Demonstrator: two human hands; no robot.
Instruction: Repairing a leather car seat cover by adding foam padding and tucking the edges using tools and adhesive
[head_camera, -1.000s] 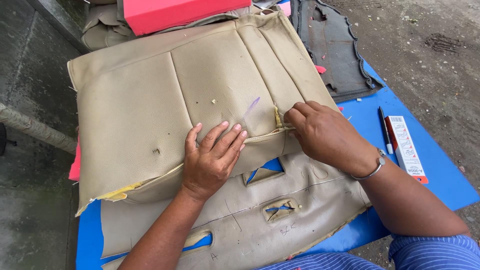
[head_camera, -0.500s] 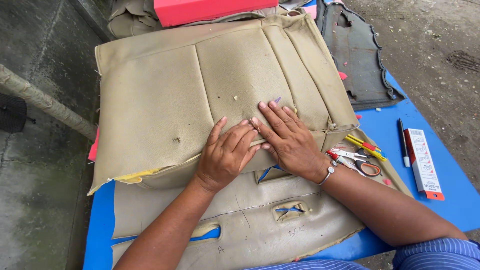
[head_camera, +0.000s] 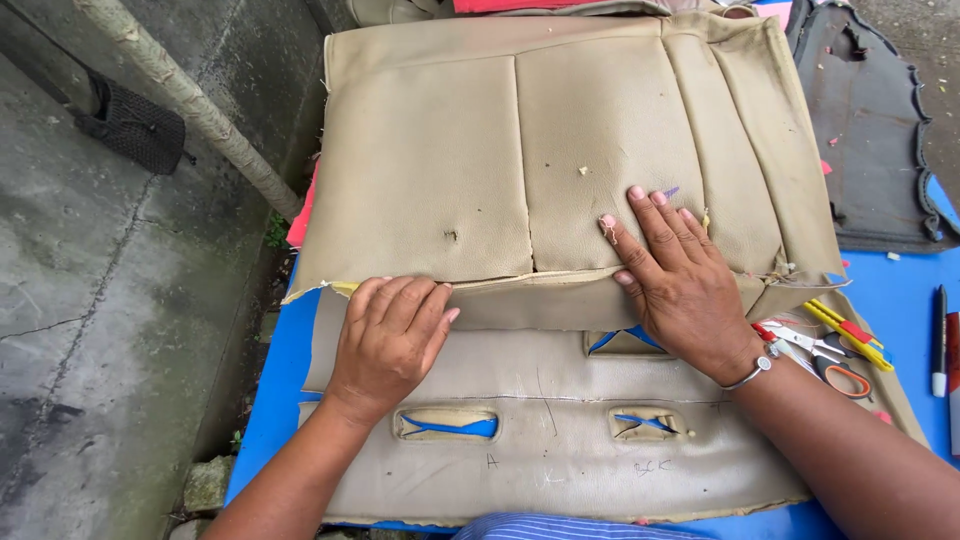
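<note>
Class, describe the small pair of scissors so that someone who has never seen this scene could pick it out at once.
Start at the blue table under the tan seat cover. Follow the right hand to its wrist bangle; the scissors lie just beyond it, on the lower tan panel. Unlike the yellow tool alongside, they have red-orange loop handles.

A tan, leather-look seat cover (head_camera: 520, 150) lies over a second tan panel (head_camera: 560, 440) marked with faint dark pen lines. Bright blue shows through the panel's slots — the same blue as the table (head_camera: 900, 300) beneath. A pair of small scissors (head_camera: 815, 350) has red and orange handles, beside a yellow tool with a red band (head_camera: 850, 335). A black-and-white pen (head_camera: 939, 340) lies further along. A dark grey cover (head_camera: 870, 130) sits behind — the concrete floor (head_camera: 110, 300) is mottled grey.
</note>
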